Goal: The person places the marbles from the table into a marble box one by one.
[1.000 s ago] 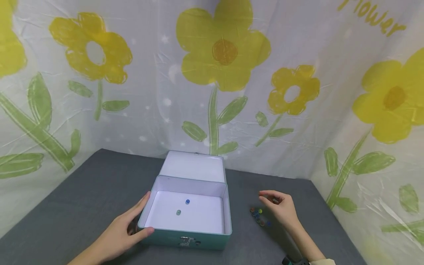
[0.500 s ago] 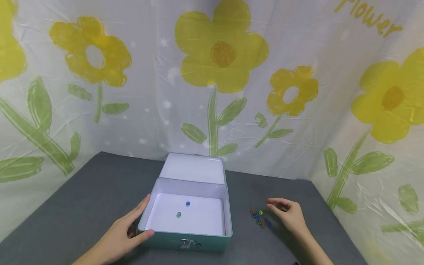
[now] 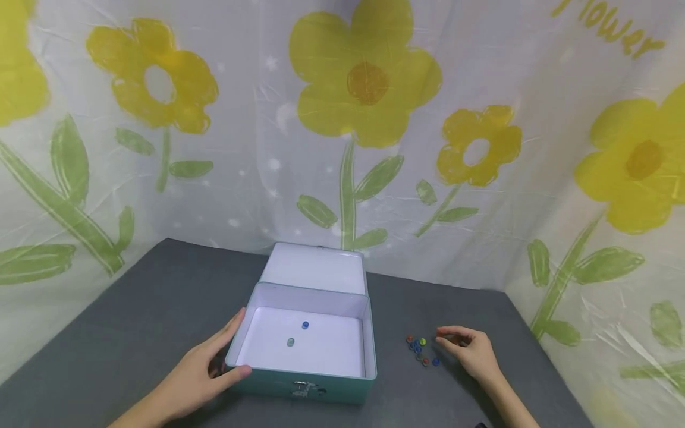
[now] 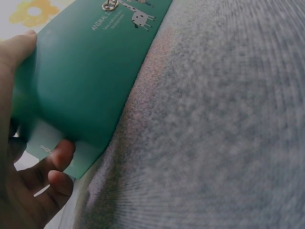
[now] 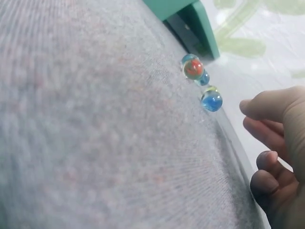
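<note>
A green metal box (image 3: 305, 386) with a white inside stands with its lid (image 3: 316, 268) laid back. Inside lie a blue marble (image 3: 305, 325) and a pale green marble (image 3: 291, 342). My left hand (image 3: 189, 380) grips the box's front left corner, thumb at the front rim and fingers along the left side; the left wrist view shows the hand (image 4: 26, 191) against the green wall (image 4: 81, 90). My right hand (image 3: 476, 359) hovers beside several marbles (image 3: 418, 349), thumb and forefinger close together; whether anything is between them is unclear. A blue marble (image 5: 211, 100) lies near the right hand (image 5: 286, 129).
The grey cloth-covered table (image 3: 160, 297) spreads around the box. A white curtain (image 3: 235, 119) printed with yellow flowers hangs behind and at both sides. A dark object (image 3: 480, 425) shows at the bottom edge near the right forearm.
My right hand has moved a little to the right and nearer, from above the marbles to their right side. The left hand keeps its grip on the box, and the box's marbles stay put.
</note>
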`<action>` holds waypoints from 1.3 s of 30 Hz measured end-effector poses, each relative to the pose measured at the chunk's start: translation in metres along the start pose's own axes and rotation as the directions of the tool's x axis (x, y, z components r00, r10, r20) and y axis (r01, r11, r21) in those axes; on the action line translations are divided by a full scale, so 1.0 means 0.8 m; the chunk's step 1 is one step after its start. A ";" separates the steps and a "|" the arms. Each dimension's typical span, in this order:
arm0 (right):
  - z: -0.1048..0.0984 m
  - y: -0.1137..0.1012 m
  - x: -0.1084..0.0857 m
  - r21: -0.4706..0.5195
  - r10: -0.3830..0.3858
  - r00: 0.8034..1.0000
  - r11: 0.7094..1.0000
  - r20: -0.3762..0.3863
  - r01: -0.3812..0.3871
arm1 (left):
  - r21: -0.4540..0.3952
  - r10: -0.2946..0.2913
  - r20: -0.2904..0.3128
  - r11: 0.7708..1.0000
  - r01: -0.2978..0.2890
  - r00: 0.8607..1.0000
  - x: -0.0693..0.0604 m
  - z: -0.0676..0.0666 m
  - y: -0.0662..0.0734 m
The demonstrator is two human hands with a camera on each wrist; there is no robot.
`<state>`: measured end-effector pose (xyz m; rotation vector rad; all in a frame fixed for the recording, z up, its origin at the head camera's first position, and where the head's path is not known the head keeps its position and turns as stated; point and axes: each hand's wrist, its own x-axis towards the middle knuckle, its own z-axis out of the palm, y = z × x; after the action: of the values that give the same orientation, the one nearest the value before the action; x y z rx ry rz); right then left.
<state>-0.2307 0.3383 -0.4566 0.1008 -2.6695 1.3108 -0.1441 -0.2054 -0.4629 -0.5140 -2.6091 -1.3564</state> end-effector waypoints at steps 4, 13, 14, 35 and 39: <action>0.000 0.004 -0.002 -0.033 -0.019 1.000 0.999 0.015 0.019 | 0.001 0.012 0.002 1.000 -0.012 1.000 -0.001 0.001 -0.002; 0.002 0.005 0.006 -0.047 -0.055 0.998 0.997 0.013 0.055 | 0.031 -0.015 -0.007 0.999 0.015 1.000 0.002 -0.001 0.000; 0.003 0.005 0.007 -0.052 -0.057 0.998 0.997 0.014 0.057 | 0.033 -0.012 -0.010 0.999 0.013 1.000 0.002 -0.001 0.000; 0.000 0.003 -0.009 -0.027 -0.016 0.998 0.999 0.058 0.017 | -0.032 0.026 0.015 0.999 -0.025 1.000 0.002 0.003 -0.004; 0.000 -0.001 0.002 -0.004 -0.055 0.992 0.998 0.116 0.055 | -0.017 0.022 -0.007 1.000 -0.022 1.000 0.004 0.000 -0.004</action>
<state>-0.2318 0.3379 -0.4561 0.2554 -2.7449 1.3175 -0.1484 -0.2066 -0.4645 -0.5376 -2.5804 -1.3727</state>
